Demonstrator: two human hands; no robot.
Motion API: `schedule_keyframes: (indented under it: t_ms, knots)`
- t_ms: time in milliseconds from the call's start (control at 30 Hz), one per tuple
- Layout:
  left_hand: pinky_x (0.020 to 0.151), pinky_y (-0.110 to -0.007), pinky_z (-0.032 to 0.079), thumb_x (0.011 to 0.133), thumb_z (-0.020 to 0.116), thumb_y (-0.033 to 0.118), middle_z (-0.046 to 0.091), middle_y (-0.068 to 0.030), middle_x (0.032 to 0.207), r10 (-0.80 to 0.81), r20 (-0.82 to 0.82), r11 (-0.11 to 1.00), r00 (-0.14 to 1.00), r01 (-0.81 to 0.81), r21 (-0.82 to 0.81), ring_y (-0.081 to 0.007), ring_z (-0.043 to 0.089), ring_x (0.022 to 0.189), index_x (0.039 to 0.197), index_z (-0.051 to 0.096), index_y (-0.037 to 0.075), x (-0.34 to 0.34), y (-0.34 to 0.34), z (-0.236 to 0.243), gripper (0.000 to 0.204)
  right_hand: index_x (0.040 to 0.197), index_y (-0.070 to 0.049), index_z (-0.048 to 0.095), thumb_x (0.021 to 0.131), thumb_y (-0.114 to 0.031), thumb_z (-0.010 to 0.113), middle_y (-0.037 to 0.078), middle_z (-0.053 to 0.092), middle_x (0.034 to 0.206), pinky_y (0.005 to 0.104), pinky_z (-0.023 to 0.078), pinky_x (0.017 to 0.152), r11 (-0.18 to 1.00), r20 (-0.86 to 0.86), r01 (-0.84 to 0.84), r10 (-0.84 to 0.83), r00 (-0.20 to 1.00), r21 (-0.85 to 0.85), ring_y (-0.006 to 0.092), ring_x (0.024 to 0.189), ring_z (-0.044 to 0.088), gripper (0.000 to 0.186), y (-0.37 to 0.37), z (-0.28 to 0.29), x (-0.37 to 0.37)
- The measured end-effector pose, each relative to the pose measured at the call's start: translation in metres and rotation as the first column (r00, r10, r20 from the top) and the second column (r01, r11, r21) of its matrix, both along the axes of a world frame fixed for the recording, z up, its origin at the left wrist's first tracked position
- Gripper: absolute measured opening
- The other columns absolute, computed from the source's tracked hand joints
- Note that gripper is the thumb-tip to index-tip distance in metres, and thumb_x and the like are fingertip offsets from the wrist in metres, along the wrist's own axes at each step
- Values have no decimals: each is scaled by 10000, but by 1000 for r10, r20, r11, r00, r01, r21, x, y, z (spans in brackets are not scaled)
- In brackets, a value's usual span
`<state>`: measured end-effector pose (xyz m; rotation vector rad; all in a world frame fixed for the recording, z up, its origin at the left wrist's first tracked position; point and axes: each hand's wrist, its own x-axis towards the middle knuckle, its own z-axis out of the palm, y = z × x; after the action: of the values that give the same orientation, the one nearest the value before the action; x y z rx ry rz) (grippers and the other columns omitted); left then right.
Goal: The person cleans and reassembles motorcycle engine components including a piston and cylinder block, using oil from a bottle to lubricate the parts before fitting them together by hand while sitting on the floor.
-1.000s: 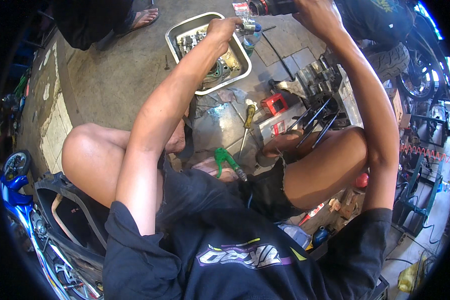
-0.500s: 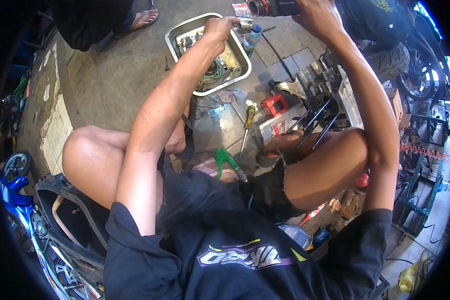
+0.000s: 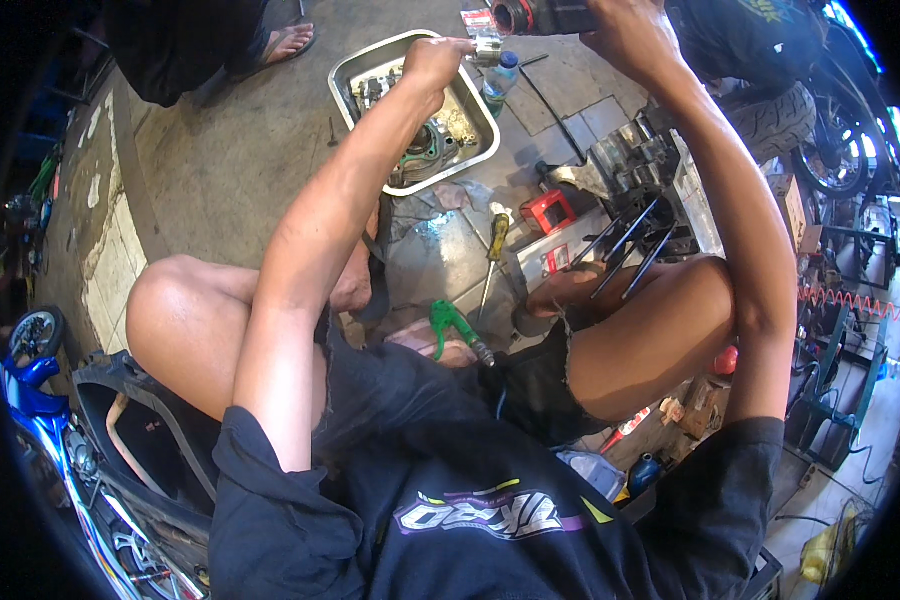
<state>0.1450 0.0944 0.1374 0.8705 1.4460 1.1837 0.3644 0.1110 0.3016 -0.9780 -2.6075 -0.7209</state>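
My left hand (image 3: 435, 68), stretched out over the tray, has its fingers closed on a small silver piston (image 3: 486, 50). Off to its right, my right hand (image 3: 638, 42) grips a dark part with a round open end and a red ring (image 3: 513, 16), partly cut off by the top edge. The piston and the dark part are close but apart. Below my left hand lies a metal tray (image 3: 492, 148) with engine parts and a gasket (image 3: 425, 145) in it. A small bottle with a blue cap (image 3: 500, 85) stands beside the tray.
Between my legs lie a yellow-handled screwdriver (image 3: 498, 235), a red box (image 3: 547, 212) and a green air gun (image 3: 450, 322). An engine block with long studs (image 3: 635, 165) sits by my right leg. Another person's foot (image 3: 290, 42) is at far left; a tyre (image 3: 775, 122) stands far right.
The piston has turned slightly in my left hand, showing more of its round side. The dark part has shifted a little to the left with my right hand.
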Motion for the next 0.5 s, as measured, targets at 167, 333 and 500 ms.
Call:
schedule_keyframes:
  t_ms: [167, 333, 500]
  knots:
    - [815, -301, 487, 901, 730, 154, 742, -37, 912, -43, -87, 995, 995, 50, 82, -117, 625, 848, 993, 771, 24, 2, -10, 3, 164, 1080, -162, 633, 849, -228, 671, 104, 590, 1087, 565, 288, 1091, 1000, -9, -14, 14, 1000, 4, 323, 1165, 508, 244, 2, -1, 2]
    - [847, -293, 473, 941, 722, 230, 722, -8, 970, -67, -176, 985, 982, 93, 145, -116, 609, 893, 1050, 752, 65, 3, -17, 0, 200, 1078, -161, 636, 853, -207, 656, 105, 589, 1080, 563, 294, 1086, 999, -1, -11, 11, 1000, 40, 322, 1158, 510, 230, 2, -4, 6]
    - [845, -306, 480, 936, 727, 239, 705, -28, 992, -28, -280, 948, 960, 114, 297, -139, 621, 901, 1057, 744, 56, -7, -16, -13, 220, 1079, -159, 638, 861, -205, 647, 115, 592, 1091, 562, 289, 1096, 999, 4, 1, -1, 1000, 36, 326, 1158, 510, 222, 3, -3, 4]
